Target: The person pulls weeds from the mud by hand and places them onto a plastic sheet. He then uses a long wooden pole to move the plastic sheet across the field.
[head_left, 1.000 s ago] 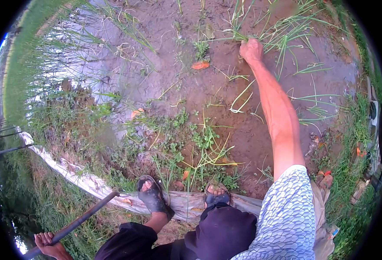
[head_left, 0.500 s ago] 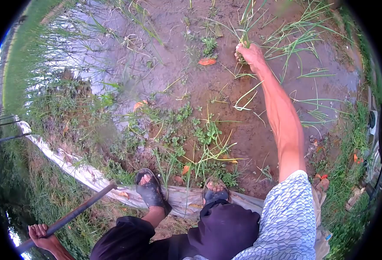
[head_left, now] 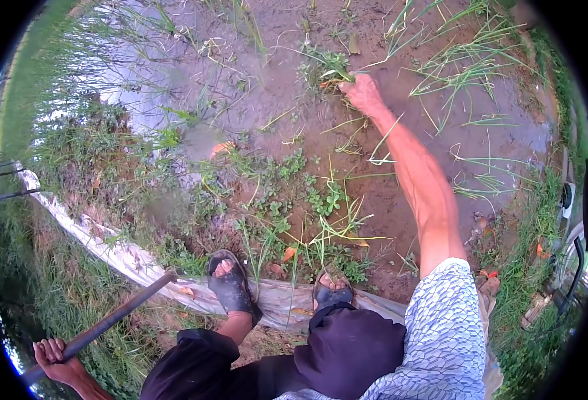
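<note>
My right hand [head_left: 362,93] reaches far out over the wet mud, its fingers closed at a small leafy weed [head_left: 332,65]; the fingertips are partly hidden. An orange fragment [head_left: 327,84] lies beside it. To the right of this hand stand clumps of long, thin onion-like leaves [head_left: 460,73]. At the lower left, my left hand [head_left: 58,360] is wrapped round a dark pole [head_left: 117,315], which slants up toward the white sheet edging. The pole's lower left end runs out of view.
My sandalled feet [head_left: 232,287] stand on the white sheet strip [head_left: 124,257] bordering the mud. Low leafy weeds [head_left: 284,167] grow just ahead. Another orange fragment [head_left: 222,148] lies in the mud. Grass [head_left: 534,267] and a stick-like piece [head_left: 537,310] are at the right.
My right hand has moved left and slightly down, from the base of an onion-like clump to the leafy weed. My left hand still grips the pole, shifted slightly.
</note>
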The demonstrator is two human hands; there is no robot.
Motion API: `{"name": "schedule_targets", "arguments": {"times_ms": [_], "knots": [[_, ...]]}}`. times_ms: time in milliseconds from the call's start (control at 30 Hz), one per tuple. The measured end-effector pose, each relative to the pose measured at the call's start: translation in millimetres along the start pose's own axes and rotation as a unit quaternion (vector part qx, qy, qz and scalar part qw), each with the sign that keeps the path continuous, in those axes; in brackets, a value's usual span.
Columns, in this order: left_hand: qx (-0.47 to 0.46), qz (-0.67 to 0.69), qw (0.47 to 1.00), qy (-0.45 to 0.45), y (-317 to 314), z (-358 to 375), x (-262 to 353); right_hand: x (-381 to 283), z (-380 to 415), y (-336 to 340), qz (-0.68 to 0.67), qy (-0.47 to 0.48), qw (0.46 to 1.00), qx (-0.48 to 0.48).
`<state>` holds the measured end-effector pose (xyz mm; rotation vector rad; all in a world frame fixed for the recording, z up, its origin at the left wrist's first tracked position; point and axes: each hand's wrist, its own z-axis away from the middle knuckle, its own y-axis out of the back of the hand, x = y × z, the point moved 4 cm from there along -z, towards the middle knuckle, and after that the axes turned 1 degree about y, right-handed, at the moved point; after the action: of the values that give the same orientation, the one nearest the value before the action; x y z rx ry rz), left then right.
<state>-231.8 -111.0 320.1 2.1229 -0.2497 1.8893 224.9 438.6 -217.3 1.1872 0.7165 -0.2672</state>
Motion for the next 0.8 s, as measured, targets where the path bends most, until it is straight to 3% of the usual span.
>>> {"name": "schedule_targets", "arguments": {"times_ms": [33, 167, 300, 400, 500, 600, 700, 800], "knots": [[0.0, 0.0, 1.0, 0.0, -0.6, 1.0, -0.9, 13.7, -1.7, 0.0, -0.093, -0.037, 0.995, 0.004], [0.002, -0.004, 1.0, -0.001, -4.7, 2.0, 0.1, 16.4, -14.6, 13.5, -0.008, 0.035, 0.981, 0.193], [0.001, -0.008, 1.0, -0.005, -5.7, 3.3, 1.6, 10.2, -46.5, 0.8, -0.026, 0.059, 0.997, 0.05], [-0.01, -0.004, 1.0, 0.0, -2.7, 1.5, 0.3, -3.2, -51.1, 5.0, 0.087, 0.074, 0.993, -0.002], [-0.009, -0.006, 1.0, -0.001, -2.7, 1.9, 0.1, -13.3, -40.4, 7.0, 0.111, 0.071, 0.989, 0.062], [0.007, -0.01, 1.0, -0.007, -6.1, 3.9, 0.3, -19.4, -47.6, 0.6, 0.141, 0.014, 0.99, -0.018], [0.01, -0.011, 1.0, -0.011, -5.3, 2.5, -1.4, -7.9, -52.7, -12.5, 0.143, 0.053, 0.988, 0.034], [0.019, -0.018, 0.999, -0.018, -12.1, 6.7, -0.1, 10.4, -53.3, -12.0, -0.005, -0.024, 0.995, 0.096]]}}
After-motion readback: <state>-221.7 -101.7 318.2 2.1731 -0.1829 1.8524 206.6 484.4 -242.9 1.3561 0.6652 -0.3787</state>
